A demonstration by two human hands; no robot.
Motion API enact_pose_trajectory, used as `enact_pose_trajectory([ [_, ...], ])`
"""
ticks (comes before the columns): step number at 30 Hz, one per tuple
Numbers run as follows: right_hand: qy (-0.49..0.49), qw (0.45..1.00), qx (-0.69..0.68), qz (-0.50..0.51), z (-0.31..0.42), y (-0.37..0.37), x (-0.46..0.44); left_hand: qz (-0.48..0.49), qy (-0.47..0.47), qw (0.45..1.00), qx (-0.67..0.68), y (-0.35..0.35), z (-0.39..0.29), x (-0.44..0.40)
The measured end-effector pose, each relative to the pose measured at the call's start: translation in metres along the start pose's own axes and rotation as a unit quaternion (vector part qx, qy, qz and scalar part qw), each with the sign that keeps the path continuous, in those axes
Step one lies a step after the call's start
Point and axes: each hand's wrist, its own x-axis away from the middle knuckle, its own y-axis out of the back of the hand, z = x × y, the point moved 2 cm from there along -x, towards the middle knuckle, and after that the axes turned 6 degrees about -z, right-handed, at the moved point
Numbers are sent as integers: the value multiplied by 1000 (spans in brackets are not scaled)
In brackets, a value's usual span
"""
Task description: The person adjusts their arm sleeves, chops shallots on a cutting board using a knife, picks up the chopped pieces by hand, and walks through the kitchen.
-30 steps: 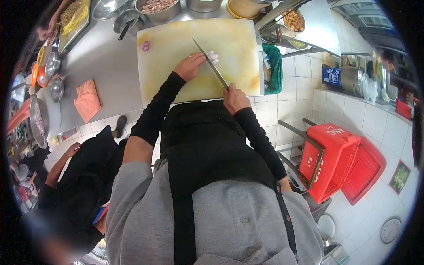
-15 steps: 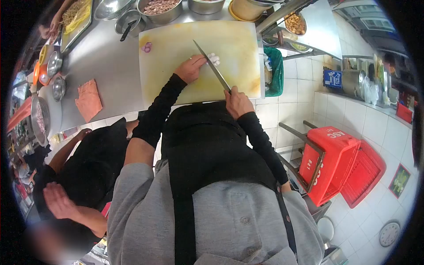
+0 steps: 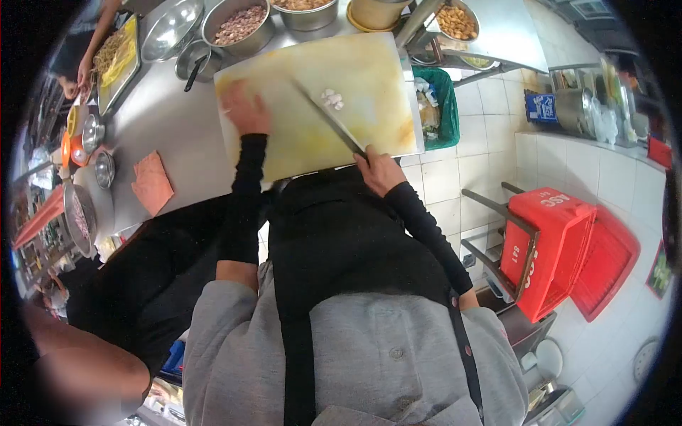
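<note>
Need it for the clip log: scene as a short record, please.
left hand: blurred, at the far-left part of the cutting board
right hand: gripping the kitchen knife, which points away and left
pale chopped pieces: on the board, right of the knife
orange cloth: on the steel counter, left of the board

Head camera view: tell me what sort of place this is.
Probably a commercial kitchen: the right hand holds a knife over a large cutting board, and a metal pot of chopped food stands on the metal counter.
</note>
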Motion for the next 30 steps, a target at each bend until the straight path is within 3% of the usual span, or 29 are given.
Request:
enact_pose_trajectory([
  [2,15,1000,7,26,-4,-1,0,-42,53,993,-101,-21,56,3],
  [5,-3,1000,16,20,-6,2,-5,119,61,990,-34,-39,105,13],
  [8,-35,999,10,-14,-16,1,-7,112,21,991,-65,-28,76,13],
  [11,-62,998,6,-15,-15,13,-10,86,-121,986,-71,-8,4,9],
  [13,-60,998,5,-16,-14,16,-9,152,-89,972,152,-22,-24,28],
  [15,-71,997,-6,3,-15,16,-10,244,69,909,330,-20,-73,44],
  [18,-48,998,-22,-24,-24,6,-13,303,182,840,411,-16,-118,54],
  [21,-53,998,-10,-39,-25,2,-9,260,-7,929,264,-18,-111,55],
  [24,-66,998,20,-15,-12,12,-8,248,-38,930,267,-15,-99,55],
  [27,-58,998,27,-11,-11,9,-7,284,45,903,319,-15,-94,58],
  [30,-62,997,36,-11,-10,7,-7,273,24,900,338,-17,-90,59],
])
